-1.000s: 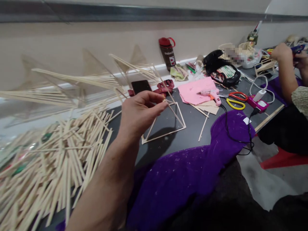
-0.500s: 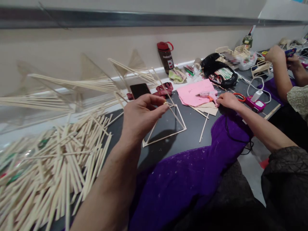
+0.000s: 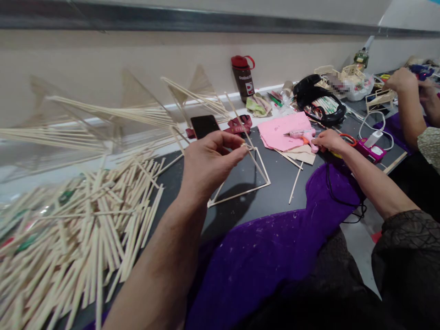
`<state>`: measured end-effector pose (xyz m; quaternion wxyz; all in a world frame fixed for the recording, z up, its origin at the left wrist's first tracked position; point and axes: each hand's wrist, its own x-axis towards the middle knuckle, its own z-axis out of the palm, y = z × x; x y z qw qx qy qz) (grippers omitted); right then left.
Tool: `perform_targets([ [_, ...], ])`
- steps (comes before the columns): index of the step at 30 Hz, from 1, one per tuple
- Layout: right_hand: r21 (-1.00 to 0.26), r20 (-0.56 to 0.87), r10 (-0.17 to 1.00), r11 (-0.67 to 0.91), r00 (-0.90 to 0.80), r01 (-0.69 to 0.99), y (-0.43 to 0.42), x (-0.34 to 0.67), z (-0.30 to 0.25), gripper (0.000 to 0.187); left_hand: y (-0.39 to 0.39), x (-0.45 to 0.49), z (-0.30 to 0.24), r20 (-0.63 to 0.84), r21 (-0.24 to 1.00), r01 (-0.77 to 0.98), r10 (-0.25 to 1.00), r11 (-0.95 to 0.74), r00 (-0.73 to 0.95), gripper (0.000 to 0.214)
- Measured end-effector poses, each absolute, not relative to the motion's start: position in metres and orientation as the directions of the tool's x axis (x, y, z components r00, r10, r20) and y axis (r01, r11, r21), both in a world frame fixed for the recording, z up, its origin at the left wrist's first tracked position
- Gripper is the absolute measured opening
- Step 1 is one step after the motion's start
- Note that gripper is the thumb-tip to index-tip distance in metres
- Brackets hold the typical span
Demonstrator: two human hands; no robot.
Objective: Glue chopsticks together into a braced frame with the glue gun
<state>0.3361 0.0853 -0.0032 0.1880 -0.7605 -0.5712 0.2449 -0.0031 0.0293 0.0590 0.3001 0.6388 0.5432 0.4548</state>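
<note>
My left hand (image 3: pixel 216 156) pinches the top joint of a small pyramid-like frame (image 3: pixel 240 192) of thin wooden sticks, its fingers closed at the corner. The frame's square base is over the dark table, and one stick juts up past my fingertips. At the right, my right hand (image 3: pixel 330 140) has its fingers closed at the handle of a pink glue gun (image 3: pixel 302 134). The gun's nozzle points left over a pink sheet (image 3: pixel 280 137). Part of the grip is hidden by my fingers. Loose sticks (image 3: pixel 295 183) lie between the frame and purple cloth.
A large pile of sticks (image 3: pixel 99 229) covers the left. Behind are stick-built fan shapes (image 3: pixel 113 112), a phone (image 3: pixel 204 125), a bottle (image 3: pixel 242 80) and a black case (image 3: pixel 321 101). A magenta power strip (image 3: pixel 369 150) with cables stands right, near another person's hands (image 3: pixel 404 82). Purple cloth (image 3: pixel 254 256) covers my lap.
The view has shifted slightly, so most things appear a little further right. Both my hands keep their holds on the stick frame and the glue gun.
</note>
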Motion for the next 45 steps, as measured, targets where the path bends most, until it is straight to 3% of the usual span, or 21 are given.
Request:
perform_targets([
  [3,-0.462,-0.168,0.96,-0.277,0.223,0.843,0.092,0.33,-0.002,0.043,0.031,-0.005,0.056,0.256,0.881,0.411,0.967,-0.235,0.004,0.011],
  [7,-0.247,-0.131,0.962,-0.265,0.239,0.932,0.101,0.32,-0.001,0.025,0.035,-0.007,0.05,0.291,0.869,0.413,0.956,-0.273,0.02,0.013],
  [9,-0.329,-0.098,0.957,-0.29,0.273,0.899,0.101,0.318,-0.001,0.024,0.036,-0.008,0.048,0.301,0.866,0.413,0.954,-0.28,0.016,0.014],
  [11,-0.52,-0.031,0.95,-0.28,0.31,0.807,0.096,0.319,0.0,0.025,0.036,-0.008,0.046,0.305,0.868,0.407,0.952,-0.285,0.017,0.015],
  [14,-0.809,0.116,0.927,-0.119,0.356,0.576,0.084,0.318,0.004,0.024,0.035,-0.009,0.046,0.298,0.872,0.401,0.954,-0.281,0.019,0.017],
  [18,-0.973,0.151,0.978,0.121,0.145,0.196,0.066,0.3,0.019,0.041,0.033,-0.01,0.048,0.293,0.862,0.425,0.956,-0.275,0.023,0.015],
  [21,-0.991,0.13,0.988,0.13,-0.081,-0.01,0.056,0.281,0.028,0.045,0.033,-0.011,0.048,0.288,0.855,0.448,0.957,-0.262,0.01,0.016],
  [27,-0.971,0.088,0.961,0.024,-0.264,-0.237,0.045,0.26,0.018,0.048,0.032,-0.016,0.045,0.297,0.835,0.49,0.955,-0.251,-0.016,0.017],
  [34,-0.961,-0.001,0.915,-0.112,-0.403,-0.253,0.037,0.253,0.008,0.039,0.026,-0.014,0.05,0.267,0.868,0.445,0.963,-0.222,-0.04,0.017],
  [45,-0.957,-0.009,0.888,-0.141,-0.46,-0.252,0.055,0.252,0.01,0.047,0.025,-0.01,0.049,0.287,0.888,0.394,0.955,-0.238,-0.069,0.024],
])
